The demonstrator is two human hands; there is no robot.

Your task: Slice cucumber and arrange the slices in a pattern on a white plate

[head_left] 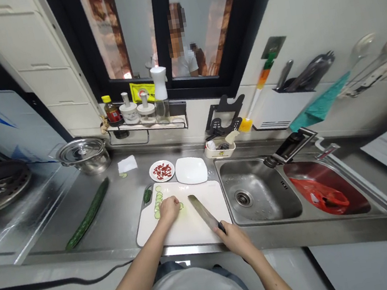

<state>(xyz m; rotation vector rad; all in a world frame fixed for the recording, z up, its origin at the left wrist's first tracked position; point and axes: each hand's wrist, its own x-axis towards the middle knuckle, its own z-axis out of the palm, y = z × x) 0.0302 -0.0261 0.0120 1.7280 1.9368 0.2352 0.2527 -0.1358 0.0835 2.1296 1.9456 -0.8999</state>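
My right hand (236, 239) is wrapped around the black handle of a kitchen knife (203, 212), its broad blade slanting to the upper left, low over a white cutting board (207, 228). With curled fingers, my left hand (169, 210) is closed on a cucumber slice (181, 205), whose green edge shows at the fingertips; the rest is hidden. Beside that hand, several round cucumber slices (158, 202) lie in an overlapping row. A cut cucumber end (147, 195) rests at the board's upper left corner. Between knife and left hand there is a gap.
Behind the board stand a small plate of chopped red pieces (162, 171) and a white dish (190, 170). To the left lie a whole cucumber (87, 215), a paper towel (127, 164) and a lidded pot (85, 155). A double sink (261, 203) adjoins the right; a red bag (321, 196) is inside.
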